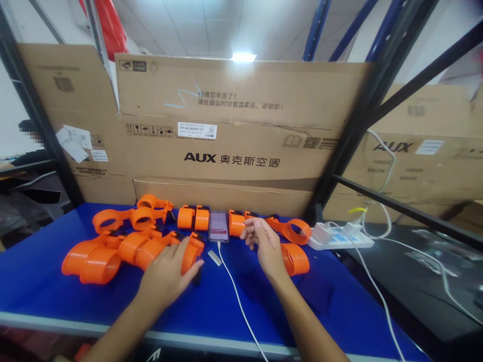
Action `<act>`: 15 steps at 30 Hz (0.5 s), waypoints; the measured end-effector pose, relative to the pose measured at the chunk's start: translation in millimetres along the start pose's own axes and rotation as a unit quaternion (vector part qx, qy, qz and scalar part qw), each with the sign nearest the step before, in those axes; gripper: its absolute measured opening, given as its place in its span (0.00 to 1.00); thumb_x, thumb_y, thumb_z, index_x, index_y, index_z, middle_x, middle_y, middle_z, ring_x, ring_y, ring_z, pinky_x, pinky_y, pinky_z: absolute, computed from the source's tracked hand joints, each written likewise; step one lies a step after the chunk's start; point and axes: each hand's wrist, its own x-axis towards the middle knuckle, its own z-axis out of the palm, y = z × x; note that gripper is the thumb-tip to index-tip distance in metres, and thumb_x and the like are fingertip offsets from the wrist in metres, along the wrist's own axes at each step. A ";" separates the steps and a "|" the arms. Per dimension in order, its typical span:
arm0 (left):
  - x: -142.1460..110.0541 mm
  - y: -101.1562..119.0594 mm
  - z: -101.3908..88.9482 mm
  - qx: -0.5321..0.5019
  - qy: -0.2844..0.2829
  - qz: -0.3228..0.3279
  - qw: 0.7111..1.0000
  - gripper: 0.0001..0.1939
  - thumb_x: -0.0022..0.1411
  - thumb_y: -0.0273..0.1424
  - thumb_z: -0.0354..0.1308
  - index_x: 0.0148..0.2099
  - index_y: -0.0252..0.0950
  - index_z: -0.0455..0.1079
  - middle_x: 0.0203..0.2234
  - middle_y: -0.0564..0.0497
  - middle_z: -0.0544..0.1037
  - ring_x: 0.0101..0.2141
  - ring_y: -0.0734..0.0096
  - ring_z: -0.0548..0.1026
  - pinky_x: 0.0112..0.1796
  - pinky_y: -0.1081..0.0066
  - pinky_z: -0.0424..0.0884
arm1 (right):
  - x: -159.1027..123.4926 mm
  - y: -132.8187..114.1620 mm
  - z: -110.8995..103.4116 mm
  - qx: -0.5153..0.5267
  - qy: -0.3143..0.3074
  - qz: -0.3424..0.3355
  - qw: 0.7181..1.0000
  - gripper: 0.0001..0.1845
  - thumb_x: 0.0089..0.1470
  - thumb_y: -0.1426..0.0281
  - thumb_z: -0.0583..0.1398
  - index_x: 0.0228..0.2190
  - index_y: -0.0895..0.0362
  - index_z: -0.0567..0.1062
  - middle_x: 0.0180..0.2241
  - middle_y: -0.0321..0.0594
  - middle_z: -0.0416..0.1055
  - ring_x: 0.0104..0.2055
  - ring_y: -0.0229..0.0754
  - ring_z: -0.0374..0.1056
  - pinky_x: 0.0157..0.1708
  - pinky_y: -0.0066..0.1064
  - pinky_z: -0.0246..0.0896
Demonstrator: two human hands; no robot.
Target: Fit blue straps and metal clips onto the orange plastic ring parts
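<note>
My left hand [166,269] lies over an orange plastic ring piece [190,254], fingers on top and thumb at its right side. Part of that piece is covered by the hand. My right hand [266,249] is raised over the blue tabletop, its fingers loosely curled and slightly apart, with nothing visible in them. Just beyond those fingertips stands another orange ring piece [236,223] with a black part on top. Behind the right wrist an orange ring [296,259] is partly hidden. A phone [219,225] with a lit screen leans between orange pieces at the back.
More orange rings [100,264] crowd the left of the blue table [33,281]. A small grey strip [215,258] lies near the phone's white cable [236,296]. At right sits a white power strip [341,237] with plugs. A cardboard panel [234,141] and black rack posts stand behind.
</note>
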 end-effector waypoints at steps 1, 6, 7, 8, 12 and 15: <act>1.3 3.8 -6.6 -0.002 -0.004 -0.005 1.000 0.36 0.64 0.48 0.59 0.69 0.40 0.60 0.48 0.37 0.80 0.49 0.42 0.78 0.48 0.50 0.74 | -0.2 -0.5 0.2 -0.001 0.000 0.001 1.000 0.24 0.62 0.47 0.56 0.39 0.54 0.74 0.26 0.39 0.74 0.22 0.38 0.64 0.20 0.28 0.56; 30.2 -2.2 -65.5 -0.015 0.021 0.025 0.999 0.31 0.64 0.45 0.58 0.67 0.44 0.64 0.55 0.42 0.77 0.53 0.47 0.75 0.53 0.53 0.71 | -0.1 -1.9 1.2 -0.002 0.002 -0.001 1.000 0.23 0.62 0.48 0.55 0.39 0.55 0.74 0.25 0.39 0.74 0.22 0.39 0.64 0.20 0.29 0.56; 41.6 -13.0 -80.0 -0.002 0.041 0.020 0.999 0.29 0.65 0.45 0.57 0.65 0.44 0.66 0.55 0.44 0.77 0.53 0.49 0.76 0.53 0.55 0.70 | 0.1 -1.7 1.3 -0.003 0.002 -0.003 1.000 0.23 0.62 0.48 0.55 0.39 0.55 0.74 0.24 0.39 0.73 0.23 0.39 0.64 0.20 0.29 0.56; 54.1 -28.1 -93.7 0.015 0.065 0.001 0.998 0.27 0.65 0.46 0.56 0.63 0.44 0.69 0.54 0.45 0.78 0.53 0.49 0.75 0.54 0.56 0.69 | 0.2 -1.4 1.3 -0.006 0.003 -0.006 1.000 0.22 0.63 0.48 0.56 0.39 0.55 0.74 0.24 0.39 0.73 0.23 0.39 0.64 0.20 0.29 0.56; 99.5 -122.7 -127.3 0.119 0.032 -0.135 0.983 0.29 0.66 0.50 0.49 0.62 0.42 0.69 0.52 0.47 0.79 0.52 0.50 0.75 0.54 0.58 0.67 | 0.1 -0.5 1.1 -0.021 0.000 -0.012 1.000 0.22 0.63 0.49 0.56 0.38 0.55 0.75 0.25 0.40 0.74 0.23 0.39 0.64 0.20 0.29 0.56; 108.0 -199.3 -123.6 0.184 -0.095 -0.208 0.956 0.35 0.62 0.53 0.54 0.62 0.34 0.68 0.53 0.38 0.78 0.52 0.47 0.75 0.51 0.60 0.67 | -0.7 -1.5 1.3 -0.028 -0.004 -0.016 0.999 0.23 0.63 0.49 0.55 0.37 0.55 0.76 0.24 0.40 0.74 0.23 0.39 0.64 0.21 0.29 0.56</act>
